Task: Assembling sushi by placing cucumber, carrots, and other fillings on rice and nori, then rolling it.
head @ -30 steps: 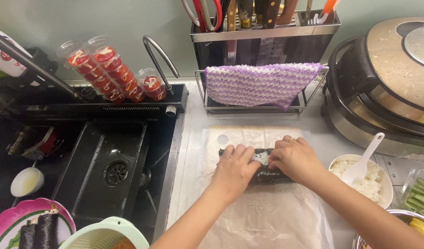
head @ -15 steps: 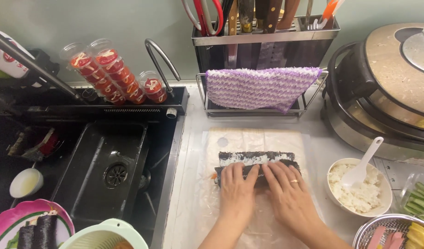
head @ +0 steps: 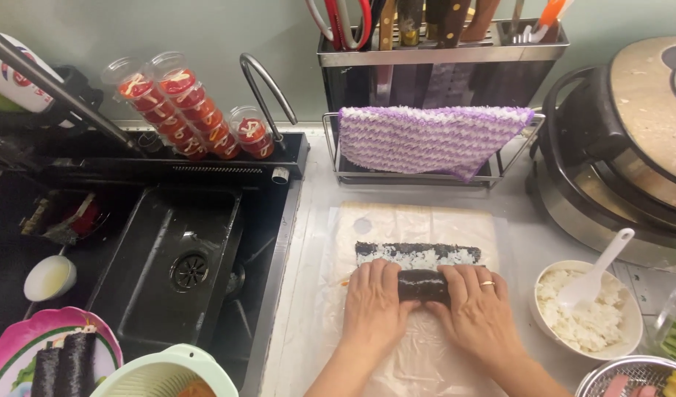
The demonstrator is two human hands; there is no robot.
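A dark seaweed rice roll (head: 424, 285) lies partly rolled on a sheet of clear plastic wrap (head: 426, 360) spread over a pale bamboo mat (head: 419, 217) on the surface (head: 308, 220). Beyond the rolled part, a strip of seaweed with white rice (head: 417, 254) on it is not yet rolled in. The left hand (head: 373, 307) and right hand (head: 476, 309) both curl over the roll from its two ends, fingers bent down and pressing on it; a ring sits on the right hand.

Just right of the hands, a white bowl (head: 623, 345) holds lumpy cooked rice with a white plastic spoon (head: 596, 270) standing in it. A metal strainer (head: 632, 378) at the lower right holds pale and yellow strips. At the lower left, a pink plate (head: 14, 351) carries two finished dark rolls (head: 62, 367). A black sink (head: 172, 265) lies left of the mat. Behind the mat, a purple and white knitted cloth (head: 430, 138) hangs over a wire rack.
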